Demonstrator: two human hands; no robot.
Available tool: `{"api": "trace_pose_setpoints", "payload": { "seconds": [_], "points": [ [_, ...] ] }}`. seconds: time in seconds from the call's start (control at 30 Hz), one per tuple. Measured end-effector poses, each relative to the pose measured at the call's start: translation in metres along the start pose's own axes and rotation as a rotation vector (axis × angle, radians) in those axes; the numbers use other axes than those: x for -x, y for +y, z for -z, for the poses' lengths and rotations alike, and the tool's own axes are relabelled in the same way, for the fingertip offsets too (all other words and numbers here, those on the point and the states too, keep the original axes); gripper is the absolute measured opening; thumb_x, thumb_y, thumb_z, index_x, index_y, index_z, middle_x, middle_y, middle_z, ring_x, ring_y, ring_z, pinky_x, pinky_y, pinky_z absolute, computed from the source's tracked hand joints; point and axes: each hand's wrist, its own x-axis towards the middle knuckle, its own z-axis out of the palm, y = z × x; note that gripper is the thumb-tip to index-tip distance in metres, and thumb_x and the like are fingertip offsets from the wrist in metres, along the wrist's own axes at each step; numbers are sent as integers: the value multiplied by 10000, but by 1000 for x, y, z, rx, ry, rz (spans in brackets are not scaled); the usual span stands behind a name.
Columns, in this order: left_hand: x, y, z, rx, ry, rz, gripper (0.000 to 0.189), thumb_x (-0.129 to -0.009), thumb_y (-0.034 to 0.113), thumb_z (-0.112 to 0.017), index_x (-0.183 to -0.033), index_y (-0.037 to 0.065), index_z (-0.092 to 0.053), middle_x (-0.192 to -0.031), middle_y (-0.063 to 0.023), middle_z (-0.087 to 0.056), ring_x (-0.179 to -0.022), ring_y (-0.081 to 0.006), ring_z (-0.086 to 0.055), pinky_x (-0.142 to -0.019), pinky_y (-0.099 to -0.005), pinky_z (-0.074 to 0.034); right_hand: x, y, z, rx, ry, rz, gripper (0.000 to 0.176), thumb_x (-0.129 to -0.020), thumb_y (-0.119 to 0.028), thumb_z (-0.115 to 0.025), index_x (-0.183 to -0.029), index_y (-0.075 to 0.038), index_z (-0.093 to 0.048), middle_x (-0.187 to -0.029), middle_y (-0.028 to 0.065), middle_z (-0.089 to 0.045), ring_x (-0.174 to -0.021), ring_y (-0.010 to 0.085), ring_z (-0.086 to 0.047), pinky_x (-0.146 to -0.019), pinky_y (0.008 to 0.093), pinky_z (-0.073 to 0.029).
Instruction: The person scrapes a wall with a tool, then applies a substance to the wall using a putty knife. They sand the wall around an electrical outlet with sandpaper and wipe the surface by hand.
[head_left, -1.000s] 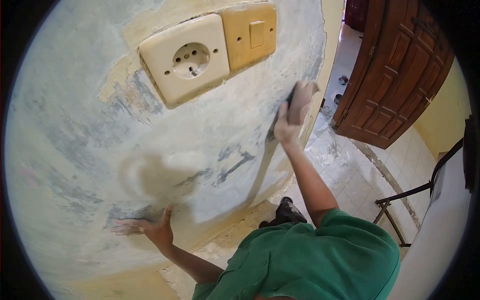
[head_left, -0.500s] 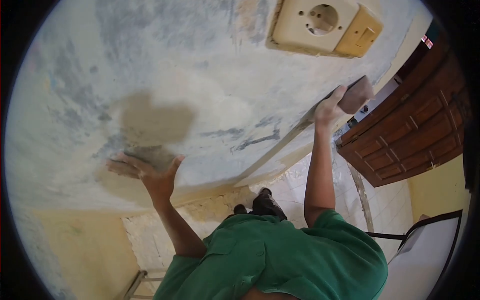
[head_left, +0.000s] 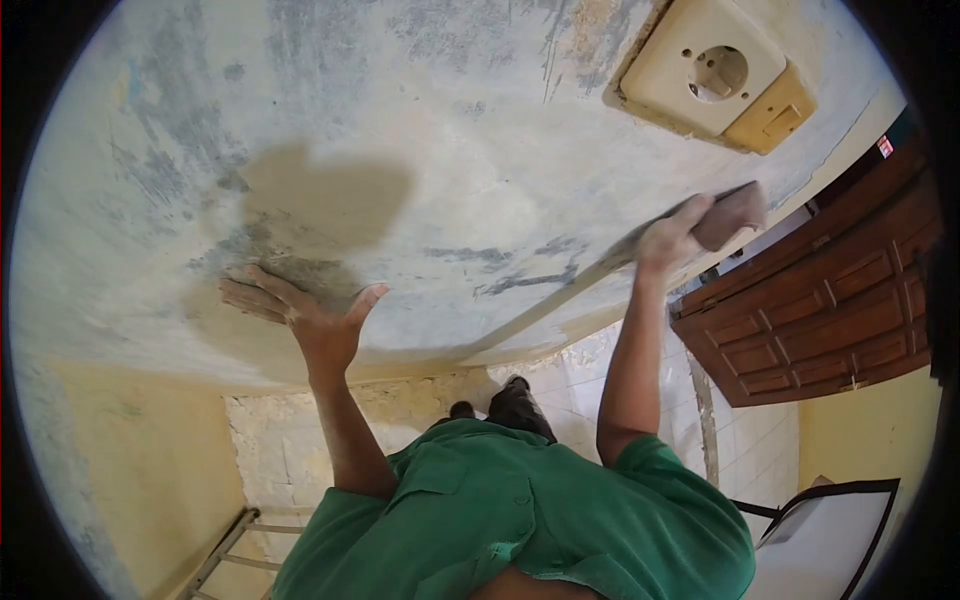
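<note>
A patchy wall (head_left: 470, 150), coated in white and grey, fills the upper part of the view. My left hand (head_left: 310, 312) rests on it with fingers stretched out and thumb spread, holding nothing; its shadow falls on the wall just above. To the right, my right hand (head_left: 670, 240) grips a brownish-grey piece of sandpaper (head_left: 728, 216), its thumb along one side, against the wall near its right edge. Part of the sandpaper is hidden by the hand. Above the right hand, a cream power socket (head_left: 704, 66) joins a yellowed switch (head_left: 772, 112).
A brown panelled door (head_left: 810, 310) stands at the right. Down at the lower left is a metal ladder (head_left: 228, 552). A white panel with a black edge (head_left: 835, 540) lies at the lower right. Pale tiles (head_left: 575, 385) cover the floor.
The view has shifted, so the socket and switch appear farther right and lower. My right hand, with the sandpaper, sits slightly lower in the picture. My left hand stays spread on the wall.
</note>
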Motion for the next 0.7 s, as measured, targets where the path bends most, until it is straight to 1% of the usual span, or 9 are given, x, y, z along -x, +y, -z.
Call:
{"api": "trace_pose_setpoints", "payload": {
  "seconds": [0.03, 0.07, 0.13, 0.23, 0.37, 0.43, 0.5, 0.57, 0.7],
  "points": [
    [1, 2, -1, 214, -21, 14, 1385, -556, 487, -844, -1437, 45, 128, -1427, -329, 231, -1368, -426, 146, -1086, -544, -6, 14, -4, -6, 181, 25, 194, 518, -979, -204, -348, -1401, 61, -208, -1478, 225, -163, -1384, 289, -147, -1120, 378, -151],
    [2, 5, -2, 219, -14, 21, 1385, -556, 487, -844, -1437, 45, 128, -1427, -329, 231, -1368, -426, 146, -1086, -544, -6, 27, -21, -6, 301, -80, 375, 514, -977, -192, -345, -1401, 64, -205, -1475, 236, -164, -1387, 292, -139, -1121, 380, -152],
    [3, 11, 2, -241, 106, -56, 1347, -575, 290, -874, -1428, 0, 126, -1486, -277, -50, -1376, -311, -140, -1098, -381, -189, 38, -31, 2, 416, -186, 558, 511, -976, -180, -343, -1400, 67, -202, -1473, 247, -164, -1389, 296, -131, -1122, 382, -152],
    [-4, 28, 27, 142, 103, -162, 1296, -587, 390, -855, -1464, 76, 44, -1500, -248, 87, -1404, -334, 29, -1114, -478, -67, 31, 0, 9, 455, -232, 632, 520, -985, -204, -342, -1400, 71, -193, -1477, 258, -142, -1391, 297, -138, -1125, 373, -152],
    [-33, 19, 32, 69, 349, -266, 1162, -633, 427, -812, -1470, 79, -85, -1513, -223, 20, -1399, -365, 1, -1109, -518, -69, -18, 26, 12, 120, 60, -73, 598, -981, -342, -394, -1356, 107, -267, -1401, 230, -336, -1281, 288, -349, -1069, 354, -268],
    [-51, 15, 22, -91, 478, -291, 1091, -680, 478, -766, -1466, 70, -129, -1510, -234, 10, -1397, -379, -23, -1103, -536, -77, -8, 10, 8, 69, -10, -117, 610, -977, -339, -421, -1352, 116, -262, -1394, 213, -349, -1245, 276, -375, -1058, 352, -284],
    [-56, 13, 6, -179, 688, -414, 930, -782, 588, -601, -1440, 38, -240, -1497, -261, -66, -1383, -414, -84, -1084, -565, -98, 11, -14, 9, 360, -208, 384, 655, -970, -306, -414, -1415, 81, -128, -1493, 246, -87, -1387, 345, -110, -1121, 418, -122],
    [-62, 11, 2, -135, 764, -387, 892, -807, 611, -535, -1424, 22, -274, -1487, -274, -99, -1375, -434, -100, -1074, -576, -106, 15, 13, 20, 289, -305, 659, 670, -953, -272, -413, -1416, 93, -93, -1488, 281, -35, -1383, 427, -10, -1115, 496, -51],
    [-59, 15, -1, 10, 806, -341, 832, -843, 601, -478, -1387, -14, -341, -1463, -310, -146, -1355, -479, -121, -1057, -588, -129, -24, 56, 30, 74, -18, 88, 559, -975, -272, -421, -1355, 90, -228, -1349, 227, -354, -1175, 312, -409, -1015, 385, -358]
  ]
}}
